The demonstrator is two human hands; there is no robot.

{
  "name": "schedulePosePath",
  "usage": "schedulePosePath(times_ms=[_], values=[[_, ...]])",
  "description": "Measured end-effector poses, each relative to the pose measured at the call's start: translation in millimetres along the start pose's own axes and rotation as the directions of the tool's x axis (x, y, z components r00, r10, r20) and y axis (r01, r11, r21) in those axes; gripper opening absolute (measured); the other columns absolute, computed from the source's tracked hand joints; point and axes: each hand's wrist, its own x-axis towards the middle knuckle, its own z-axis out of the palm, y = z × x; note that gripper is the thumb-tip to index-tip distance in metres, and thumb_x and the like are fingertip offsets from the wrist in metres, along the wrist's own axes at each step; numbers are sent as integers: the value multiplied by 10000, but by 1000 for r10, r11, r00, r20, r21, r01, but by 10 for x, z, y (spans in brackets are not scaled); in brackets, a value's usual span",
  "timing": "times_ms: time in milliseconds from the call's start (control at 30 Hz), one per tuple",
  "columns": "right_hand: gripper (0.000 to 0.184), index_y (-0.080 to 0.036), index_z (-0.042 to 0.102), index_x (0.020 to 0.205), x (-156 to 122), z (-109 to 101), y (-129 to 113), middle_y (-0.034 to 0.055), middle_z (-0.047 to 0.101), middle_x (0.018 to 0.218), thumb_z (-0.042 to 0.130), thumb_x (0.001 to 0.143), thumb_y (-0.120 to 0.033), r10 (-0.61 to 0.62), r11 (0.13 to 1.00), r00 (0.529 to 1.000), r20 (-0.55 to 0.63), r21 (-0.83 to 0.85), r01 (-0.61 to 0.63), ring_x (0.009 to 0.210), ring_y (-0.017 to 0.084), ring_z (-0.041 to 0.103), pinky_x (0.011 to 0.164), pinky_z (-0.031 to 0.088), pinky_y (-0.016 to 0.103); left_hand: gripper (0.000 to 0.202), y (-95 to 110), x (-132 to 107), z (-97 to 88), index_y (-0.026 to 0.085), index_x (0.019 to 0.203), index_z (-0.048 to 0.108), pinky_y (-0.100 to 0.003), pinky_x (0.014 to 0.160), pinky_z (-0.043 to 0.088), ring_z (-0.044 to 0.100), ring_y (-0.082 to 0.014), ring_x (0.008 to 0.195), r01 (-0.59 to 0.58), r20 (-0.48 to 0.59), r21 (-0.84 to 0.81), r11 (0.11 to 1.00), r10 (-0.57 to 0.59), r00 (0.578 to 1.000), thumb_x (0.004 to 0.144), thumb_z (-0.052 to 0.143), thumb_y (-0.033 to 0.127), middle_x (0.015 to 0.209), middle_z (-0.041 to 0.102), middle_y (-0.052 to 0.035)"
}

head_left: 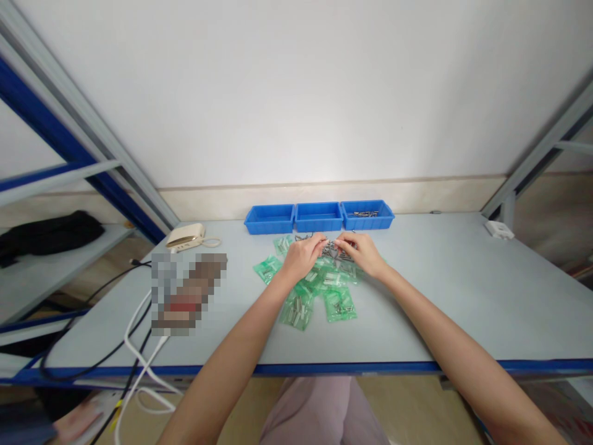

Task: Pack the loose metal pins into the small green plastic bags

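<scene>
Green poly bags (296, 311) fanned out around the metal pins (334, 251), all in our reach; L hand (301, 258) & R hand (360, 253) curled over pile, can't tell if gripping; blue bins (319, 217) just behind.

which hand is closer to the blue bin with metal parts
Right: the right hand is just in front of the bin; the left hand is farther off, to its left.

I could read no words, labels or numbers anywhere, not even on the green plastic bags (296, 310) just below my left hand (301, 258).
</scene>
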Motion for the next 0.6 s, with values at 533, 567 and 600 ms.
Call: schedulePosePath(times_ms=[533, 567, 600], values=[[340, -177, 628, 724, 7, -1, 2, 17, 658, 729, 438, 899, -398, -10, 1000, 1000, 21, -20, 11, 672, 142, 558, 648, 360, 240, 212, -22, 3, 33, 205, 953, 546, -213, 609, 396, 620, -137, 622, 2, 2, 13, 1000, -2, 1000, 958, 351, 289, 646, 628, 30], [353, -176, 627, 719, 5, 2, 2, 14, 653, 715, 432, 901, -406, 4, 1000, 1000, 14, -25, -3, 656, 138, 553, 640, 356, 238, 204, -20, 2, 32, 206, 959, 542, -214, 612, 399, 623, -139, 628, 8, 4, 13, 1000, -8, 1000, 956, 359, 295, 651, 632, 30], [368, -176, 626, 713, 3, 4, 2, 11, 647, 699, 424, 904, -416, 17, 999, 1000, 4, -29, -17, 641, 135, 547, 633, 353, 238, 194, -19, 2, 30, 208, 971, 539, -214, 615, 401, 626, -140, 634, 12, 5, 12, 1000, -12, 1000, 953, 369, 301, 659, 637, 30]])
